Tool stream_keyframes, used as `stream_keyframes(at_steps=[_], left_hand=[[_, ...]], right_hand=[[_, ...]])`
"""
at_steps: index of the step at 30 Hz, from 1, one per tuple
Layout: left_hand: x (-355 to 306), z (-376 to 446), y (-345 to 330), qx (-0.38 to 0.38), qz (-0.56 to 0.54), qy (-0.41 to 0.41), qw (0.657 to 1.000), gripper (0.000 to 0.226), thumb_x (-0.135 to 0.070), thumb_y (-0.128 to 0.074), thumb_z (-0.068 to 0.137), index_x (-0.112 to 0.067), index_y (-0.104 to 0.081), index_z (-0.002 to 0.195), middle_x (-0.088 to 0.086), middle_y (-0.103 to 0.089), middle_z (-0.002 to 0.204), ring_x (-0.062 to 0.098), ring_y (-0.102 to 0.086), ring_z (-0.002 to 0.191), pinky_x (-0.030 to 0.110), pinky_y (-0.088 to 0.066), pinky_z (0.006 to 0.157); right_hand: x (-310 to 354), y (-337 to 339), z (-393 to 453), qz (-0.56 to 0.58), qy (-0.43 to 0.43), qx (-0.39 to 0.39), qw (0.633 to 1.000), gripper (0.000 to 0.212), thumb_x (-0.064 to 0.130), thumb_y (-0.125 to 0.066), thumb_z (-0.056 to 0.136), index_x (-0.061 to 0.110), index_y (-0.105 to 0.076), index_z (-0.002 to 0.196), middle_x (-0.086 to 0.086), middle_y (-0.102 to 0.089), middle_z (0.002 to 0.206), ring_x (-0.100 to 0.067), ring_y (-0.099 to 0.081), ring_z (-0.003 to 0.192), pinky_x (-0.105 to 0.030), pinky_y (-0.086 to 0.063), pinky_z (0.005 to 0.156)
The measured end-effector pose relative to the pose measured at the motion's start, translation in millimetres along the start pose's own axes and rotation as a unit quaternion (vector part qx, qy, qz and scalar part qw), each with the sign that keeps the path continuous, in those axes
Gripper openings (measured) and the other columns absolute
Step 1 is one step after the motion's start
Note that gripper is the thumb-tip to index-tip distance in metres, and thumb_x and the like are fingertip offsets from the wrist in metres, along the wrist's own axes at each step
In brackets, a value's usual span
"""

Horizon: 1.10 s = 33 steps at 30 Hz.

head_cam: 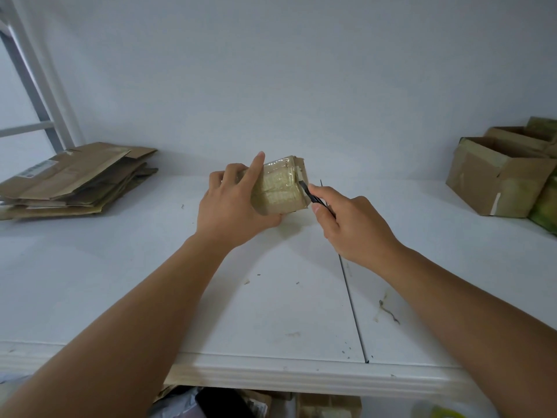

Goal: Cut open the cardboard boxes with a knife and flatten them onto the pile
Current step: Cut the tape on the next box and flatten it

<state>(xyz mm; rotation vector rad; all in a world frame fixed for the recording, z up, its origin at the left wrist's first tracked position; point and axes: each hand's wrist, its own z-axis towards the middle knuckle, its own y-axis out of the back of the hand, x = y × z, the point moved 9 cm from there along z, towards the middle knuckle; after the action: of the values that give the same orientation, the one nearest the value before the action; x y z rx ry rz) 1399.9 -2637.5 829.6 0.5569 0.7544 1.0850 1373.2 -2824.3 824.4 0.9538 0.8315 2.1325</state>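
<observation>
Basically light, tape-slick small box (278, 188): left hand (232, 206) wraps it, right hand (352, 224) pinches knife (307, 191) at 3 o'clock.

Soft, even, bluish indoor light, moderately bright. Faint diffuse shadows under the hands (297, 206) on the bench (120, 282). Wide-angle bending at frame edges; bottom edge blurry. No glare.

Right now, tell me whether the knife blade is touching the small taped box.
Touching. The head view shows the knife blade tip meeting the right end of the small taped box, with no gap visible.
</observation>
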Motion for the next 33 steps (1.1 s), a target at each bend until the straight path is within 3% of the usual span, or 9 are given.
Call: stream_keyframes(at_steps=[3, 11, 18, 23, 26, 30, 33], left_hand=[[2, 1, -1, 0.005, -0.009, 0.005, 1.0, 0.109, -0.068, -0.075, 0.063, -0.044, -0.02, 0.153, -0.008, -0.039, 0.139, 0.022, -0.033, 0.129, 0.032, -0.038, 0.079], [17, 5, -3, 0.008, -0.014, 0.031, 0.999, 0.108, -0.063, -0.076, 0.063, -0.047, -0.016, 0.152, -0.009, -0.037, 0.141, 0.021, -0.028, 0.131, 0.033, -0.038, 0.08], [26, 7, -4, -0.003, -0.049, 0.062, 0.997, 0.107, -0.062, -0.078, 0.064, -0.048, -0.017, 0.15, -0.011, -0.037, 0.139, 0.02, -0.026, 0.133, 0.035, -0.039, 0.081], [31, 8, -5, -0.01, -0.088, 0.084, 0.993, 0.105, -0.063, -0.077, 0.064, -0.046, -0.02, 0.15, -0.009, -0.039, 0.139, 0.02, -0.03, 0.133, 0.034, -0.038, 0.085], [43, 9, 0, -0.025, -0.145, 0.127, 0.981, 0.096, -0.066, -0.075, 0.062, -0.043, -0.03, 0.143, -0.006, -0.045, 0.13, 0.024, -0.042, 0.124, 0.041, -0.047, 0.092], [35, 8, 0, -0.015, -0.154, 0.08, 0.985, 0.095, -0.054, -0.082, 0.064, -0.041, -0.031, 0.142, -0.007, -0.045, 0.133, 0.025, -0.044, 0.123, 0.039, -0.043, 0.096], [23, 7, -6, 0.004, -0.171, 0.049, 0.984, 0.096, -0.042, -0.085, 0.065, -0.035, -0.033, 0.145, -0.006, -0.042, 0.137, 0.024, -0.038, 0.129, 0.035, -0.036, 0.102]], right_hand=[[2, 1, 0, -0.034, 0.015, -0.005, 0.999, 0.037, 0.028, -0.04, 0.103, 0.027, -0.049, 0.139, -0.003, -0.051, 0.055, -0.025, -0.05, 0.052, -0.033, -0.035, 0.049], [0, -7, -2, -0.093, 0.021, 0.027, 0.995, 0.04, 0.03, -0.038, 0.103, 0.031, -0.044, 0.142, 0.004, -0.045, 0.058, -0.025, -0.046, 0.06, -0.031, -0.03, 0.055], [1, -8, 0, -0.137, 0.035, 0.029, 0.99, 0.04, 0.031, -0.036, 0.103, 0.031, -0.042, 0.143, 0.007, -0.04, 0.061, -0.029, -0.046, 0.064, -0.031, -0.031, 0.058], [4, -9, 3, -0.184, 0.058, 0.02, 0.981, 0.038, 0.03, -0.033, 0.104, 0.031, -0.039, 0.142, 0.0, -0.054, 0.069, -0.032, -0.051, 0.065, -0.034, -0.036, 0.056], [-1, -10, -1, -0.203, 0.054, 0.043, 0.977, 0.036, 0.03, -0.033, 0.104, 0.029, -0.04, 0.139, -0.004, -0.059, 0.076, -0.033, -0.056, 0.067, -0.036, -0.044, 0.06], [-10, 2, 0, -0.181, 0.035, -0.001, 0.983, 0.034, 0.031, -0.034, 0.103, 0.028, -0.039, 0.137, -0.002, -0.055, 0.069, -0.032, -0.053, 0.063, -0.033, -0.035, 0.055], [-6, 2, 1, -0.17, 0.03, -0.021, 0.985, 0.039, 0.032, -0.034, 0.103, 0.027, -0.032, 0.141, -0.001, -0.053, 0.068, -0.033, -0.052, 0.061, -0.034, -0.037, 0.055]])
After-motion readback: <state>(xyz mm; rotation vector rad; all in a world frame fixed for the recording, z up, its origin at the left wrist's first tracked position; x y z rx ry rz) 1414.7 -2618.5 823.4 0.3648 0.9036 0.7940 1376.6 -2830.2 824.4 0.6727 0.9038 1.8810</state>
